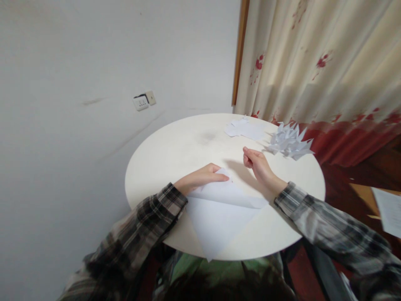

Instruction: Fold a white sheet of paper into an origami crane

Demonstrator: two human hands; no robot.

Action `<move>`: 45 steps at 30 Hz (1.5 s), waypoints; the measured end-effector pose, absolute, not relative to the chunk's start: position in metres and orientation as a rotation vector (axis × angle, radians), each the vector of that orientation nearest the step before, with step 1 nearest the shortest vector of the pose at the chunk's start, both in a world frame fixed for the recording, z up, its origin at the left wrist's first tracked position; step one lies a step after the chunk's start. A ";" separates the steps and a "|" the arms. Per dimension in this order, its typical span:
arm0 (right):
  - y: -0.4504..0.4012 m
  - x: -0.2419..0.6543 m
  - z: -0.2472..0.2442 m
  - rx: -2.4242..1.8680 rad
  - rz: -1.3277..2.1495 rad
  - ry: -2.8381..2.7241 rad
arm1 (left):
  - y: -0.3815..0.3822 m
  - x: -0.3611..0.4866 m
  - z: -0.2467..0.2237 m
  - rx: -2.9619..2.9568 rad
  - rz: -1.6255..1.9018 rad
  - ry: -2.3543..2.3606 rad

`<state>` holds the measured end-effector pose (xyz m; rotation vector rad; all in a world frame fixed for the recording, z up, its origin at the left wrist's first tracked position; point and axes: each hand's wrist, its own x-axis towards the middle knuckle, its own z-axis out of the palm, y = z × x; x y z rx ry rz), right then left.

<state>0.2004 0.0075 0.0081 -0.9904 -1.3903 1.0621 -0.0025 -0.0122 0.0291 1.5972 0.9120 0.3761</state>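
A white paper sheet (224, 219) lies on the round white table (156, 156) near its front edge, one corner reaching over that edge. Its far part is lifted and curls over toward the near part. My left hand (208, 174) grips the far corner between thumb and fingers. To the right of that corner, my right hand (255, 163) is raised above the tabletop with its fingers curled closed. Whether anything small is in those fingers cannot be made out.
At the table's back right sit a spiky pile of folded white paper (290, 141) and some flat white paper pieces (242, 128). A wall with a socket (140, 103) is at left, a curtain (313, 62) behind. More paper (388, 211) lies at far right.
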 end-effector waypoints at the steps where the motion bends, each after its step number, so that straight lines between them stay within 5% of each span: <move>1: 0.008 0.201 0.008 -0.991 1.037 -1.366 | -0.013 -0.003 0.029 1.593 0.372 0.902; 20: 0.032 0.226 0.005 -0.973 0.937 -1.202 | -0.014 -0.003 0.028 1.535 0.387 0.833; 29: 0.002 0.200 0.017 -0.807 1.355 -1.680 | -0.008 -0.001 0.027 1.630 0.411 0.856; 45: -0.007 0.200 0.015 -0.849 1.381 -2.220 | -0.008 0.002 0.033 1.756 0.314 0.919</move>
